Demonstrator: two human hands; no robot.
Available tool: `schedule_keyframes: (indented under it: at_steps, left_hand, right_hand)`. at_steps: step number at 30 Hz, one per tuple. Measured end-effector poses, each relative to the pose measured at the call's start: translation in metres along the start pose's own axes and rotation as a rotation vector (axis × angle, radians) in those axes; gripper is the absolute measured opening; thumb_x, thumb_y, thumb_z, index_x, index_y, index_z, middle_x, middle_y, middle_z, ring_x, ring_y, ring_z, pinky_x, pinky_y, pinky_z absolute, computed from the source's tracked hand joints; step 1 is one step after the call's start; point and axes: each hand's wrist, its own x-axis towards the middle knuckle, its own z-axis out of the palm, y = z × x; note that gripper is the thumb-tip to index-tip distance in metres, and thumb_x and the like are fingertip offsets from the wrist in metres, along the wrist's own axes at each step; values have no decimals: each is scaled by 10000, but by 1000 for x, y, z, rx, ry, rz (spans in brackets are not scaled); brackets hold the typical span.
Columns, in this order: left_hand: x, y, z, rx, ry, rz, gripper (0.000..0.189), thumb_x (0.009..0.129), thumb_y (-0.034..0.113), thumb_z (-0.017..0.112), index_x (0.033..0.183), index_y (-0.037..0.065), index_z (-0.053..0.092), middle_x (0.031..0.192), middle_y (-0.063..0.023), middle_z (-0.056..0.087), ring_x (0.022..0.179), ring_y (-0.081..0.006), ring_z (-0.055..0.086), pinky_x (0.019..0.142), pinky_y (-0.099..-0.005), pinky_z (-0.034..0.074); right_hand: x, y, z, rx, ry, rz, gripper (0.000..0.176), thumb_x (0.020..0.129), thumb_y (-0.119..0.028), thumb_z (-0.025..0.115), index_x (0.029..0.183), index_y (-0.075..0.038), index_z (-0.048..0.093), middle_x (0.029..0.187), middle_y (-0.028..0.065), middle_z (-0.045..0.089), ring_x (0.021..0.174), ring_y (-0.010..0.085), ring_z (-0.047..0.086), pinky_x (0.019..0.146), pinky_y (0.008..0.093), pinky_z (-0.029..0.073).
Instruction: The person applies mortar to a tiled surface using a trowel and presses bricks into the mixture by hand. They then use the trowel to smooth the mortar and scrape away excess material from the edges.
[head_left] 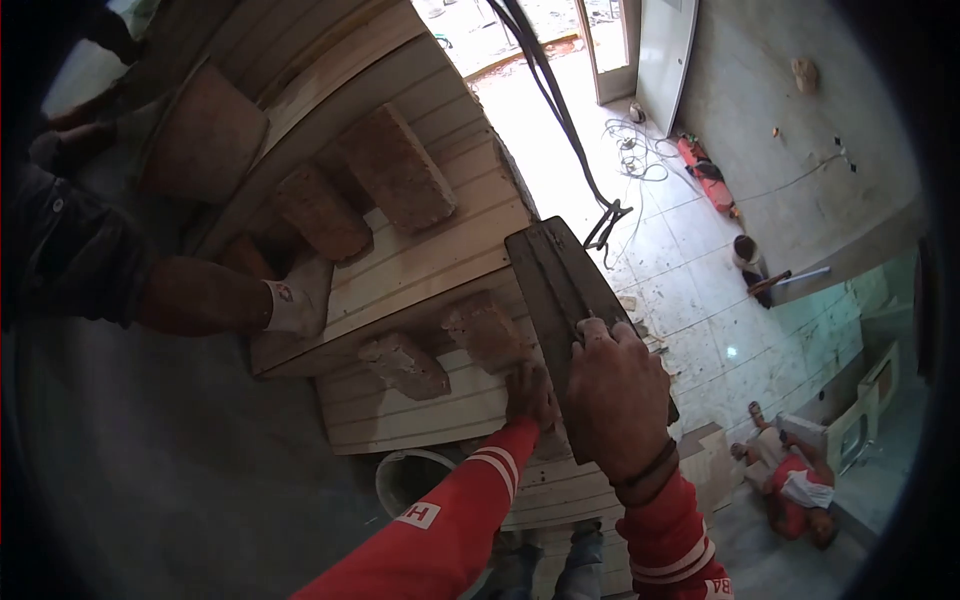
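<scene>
My right hand (pixel 615 395) grips the handle of a flat grey plastering trowel (pixel 560 290), whose blade points away from me over the wooden planks (pixel 420 260). My left hand (pixel 530 393), in a red sleeve, lies low on the planks just beside the trowel and right under a broken brick piece (pixel 485 330). Its fingers are curled and partly hidden. A second brick piece (pixel 405 365) lies to the left of it.
Another person's white-gloved hand (pixel 295 300) reaches in from the left by whole bricks (pixel 395 165). A white bucket (pixel 415 478) stands under the planks. Far below is a tiled floor with cables (pixel 635 150), a door and a seated person in red (pixel 795 495).
</scene>
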Motion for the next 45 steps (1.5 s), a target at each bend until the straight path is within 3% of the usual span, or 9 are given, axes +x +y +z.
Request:
schedule_keyframes:
  at_steps: [9, 12, 14, 18, 20, 29, 36, 41, 45]
  left_hand:
    - [0, 0, -9, -14, 31, 44, 509, 807, 212, 612, 1297, 77, 581, 1267, -197, 512, 1174, -420, 492, 1000, -557, 397]
    - [2, -1, -8, -27, 11, 67, 521, 804, 211, 609, 1309, 85, 582, 1267, -195, 511, 1176, -420, 486, 1004, -555, 396]
    - [0, -1, -7, -16, 34, 93, 525, 802, 210, 608, 1312, 89, 584, 1265, -195, 512, 1177, -421, 483, 1002, -554, 395]
    - [3, 3, -10, -32, 34, 83, 512, 825, 218, 604, 1321, 97, 569, 1259, -200, 512, 1187, -424, 476, 1002, -562, 389]
    - [7, 5, -7, -24, 23, 111, 505, 834, 223, 605, 1321, 97, 563, 1259, -200, 511, 1192, -424, 474, 1002, -564, 387]
    - [-6, -31, 42, 113, 0, 124, 564, 783, 211, 684, 1297, 40, 525, 1266, -270, 481, 1150, -498, 467, 991, -612, 377]
    - [5, -6, 12, 52, 47, 132, 586, 753, 195, 656, 1314, 76, 536, 1275, -227, 495, 1187, -437, 481, 978, -596, 382]
    - [3, -7, 15, 22, 39, 102, 576, 768, 196, 632, 1326, 79, 542, 1259, -226, 499, 1178, -436, 480, 967, -595, 381]
    - [4, -8, 14, 51, 39, 126, 544, 782, 201, 618, 1305, 61, 559, 1252, -237, 496, 1165, -459, 473, 964, -594, 381]
  right_hand:
    - [142, -22, 42, 20, 139, -165, 166, 975, -156, 583, 1009, -11, 655, 913, 265, 722, 914, 465, 741, 798, 528, 611]
    - [167, -5, 69, 171, 297, -80, 238, 1013, -223, 604, 1063, 2, 666, 948, 250, 750, 928, 433, 750, 798, 491, 605]
    - [148, 32, 92, 638, 400, -112, 308, 1025, -285, 634, 1118, 6, 672, 990, 224, 760, 926, 418, 748, 774, 466, 586]
    - [113, 114, 148, 909, 338, -34, 324, 1053, -265, 606, 1165, 16, 724, 860, 76, 753, 710, 189, 673, 688, 350, 529]
    - [90, 122, 131, 1153, -27, 295, 333, 1057, -253, 595, 1196, 14, 737, 846, 34, 724, 734, 107, 593, 701, 303, 505]
    - [125, 113, 124, 1036, -39, 19, 330, 1051, -265, 608, 1152, 8, 763, 902, 155, 762, 796, 193, 668, 774, 337, 523]
    - [251, 90, 148, 801, 134, -211, 432, 1041, -395, 594, 1142, -9, 761, 1070, 286, 727, 1054, 444, 689, 984, 481, 523]
    - [301, 75, 138, 793, 59, -267, 445, 1051, -401, 571, 1161, -12, 758, 1137, 289, 719, 1097, 429, 687, 1024, 468, 505]
    - [239, 101, 146, 807, 64, -225, 427, 1045, -382, 577, 1122, -10, 772, 1100, 264, 737, 1066, 418, 700, 997, 465, 524]
